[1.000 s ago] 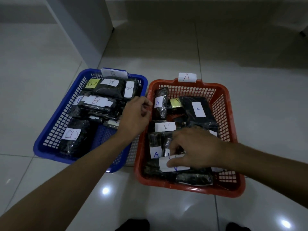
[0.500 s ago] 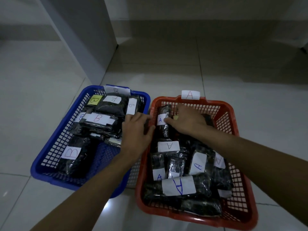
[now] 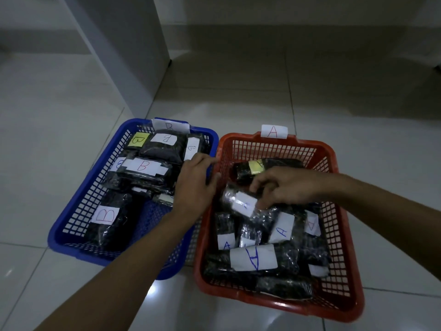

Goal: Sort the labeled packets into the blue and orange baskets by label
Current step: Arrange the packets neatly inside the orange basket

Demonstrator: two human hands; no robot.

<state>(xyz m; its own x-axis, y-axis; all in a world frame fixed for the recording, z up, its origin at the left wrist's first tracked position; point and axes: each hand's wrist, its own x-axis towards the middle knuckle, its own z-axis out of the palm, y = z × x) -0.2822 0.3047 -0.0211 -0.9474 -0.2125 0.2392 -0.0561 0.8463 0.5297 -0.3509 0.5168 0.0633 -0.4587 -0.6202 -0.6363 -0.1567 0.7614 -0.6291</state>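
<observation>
Packets marked "B" fill the blue basket, packets marked "A" the orange basket; rim tags read the same letters. The right hand pinches one packet, label blurred, over the orange basket. The left hand rests loose-fingered on the adjoining rims. Glossy pale floor tiles lie beneath.

A glossy pale tiled floor with thin grout lines reflects small spots of light. A white cabinet stands at the upper left, before a wall.
</observation>
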